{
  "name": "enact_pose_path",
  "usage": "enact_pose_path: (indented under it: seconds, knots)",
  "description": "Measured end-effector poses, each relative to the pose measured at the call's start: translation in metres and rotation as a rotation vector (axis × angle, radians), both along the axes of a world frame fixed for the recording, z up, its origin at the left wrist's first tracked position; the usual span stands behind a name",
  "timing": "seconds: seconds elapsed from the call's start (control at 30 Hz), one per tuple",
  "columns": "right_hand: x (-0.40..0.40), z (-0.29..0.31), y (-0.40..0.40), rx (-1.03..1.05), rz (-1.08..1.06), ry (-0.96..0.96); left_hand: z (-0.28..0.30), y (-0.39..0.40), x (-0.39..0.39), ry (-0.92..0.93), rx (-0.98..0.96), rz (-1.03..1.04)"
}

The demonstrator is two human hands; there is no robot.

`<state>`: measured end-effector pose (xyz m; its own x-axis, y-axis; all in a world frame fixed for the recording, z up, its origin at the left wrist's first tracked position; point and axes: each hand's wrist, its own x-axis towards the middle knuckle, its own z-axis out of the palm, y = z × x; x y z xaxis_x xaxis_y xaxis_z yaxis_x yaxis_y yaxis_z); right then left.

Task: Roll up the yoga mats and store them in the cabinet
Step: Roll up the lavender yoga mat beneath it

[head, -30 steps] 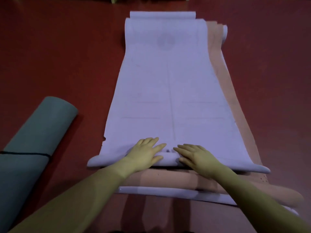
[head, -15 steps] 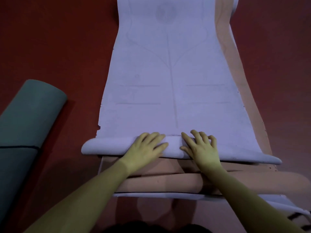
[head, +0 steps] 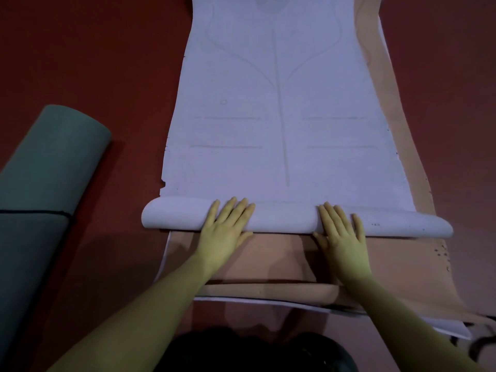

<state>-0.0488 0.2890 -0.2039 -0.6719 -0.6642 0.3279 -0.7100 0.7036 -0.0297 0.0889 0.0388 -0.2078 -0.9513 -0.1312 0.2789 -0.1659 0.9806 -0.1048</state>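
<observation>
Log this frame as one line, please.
step: rolling mat | left hand: flat on roll | right hand: flat on roll | purple mat: mostly unrolled | green mat: rolled, left

**A Room for Yoga**

This looks like a yoga or exercise room. The floor is dark red, smooth and wide, and it fills the whole view around the mats. A long light purple yoga mat lies flat on it, with thin lines and curves printed on top to show where to stand. Its near end is curled into a small roll. Under it lies a pinkish tan mat, and a white edge peeks out below that one. To the left, a gray-green mat is already rolled up thick, with a thin black band around it. No walls or furniture can be seen.
</observation>
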Motion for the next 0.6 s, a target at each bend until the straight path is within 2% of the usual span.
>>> enact_pose_path:
  seconds: [0.17, 0.4, 0.6]
  knots:
    - [-0.02, 0.001, -0.002, 0.009, 0.096, -0.006, 0.003, -0.011, -0.01, 0.045, -0.033, -0.051]
    - [0.002, 0.009, -0.019, -0.136, 0.163, 0.05, 0.003, -0.04, 0.006, 0.135, -0.008, -0.117]
    - [0.013, -0.005, -0.025, -0.133, 0.152, -0.092, -0.001, -0.041, 0.023, 0.072, 0.023, -0.071]
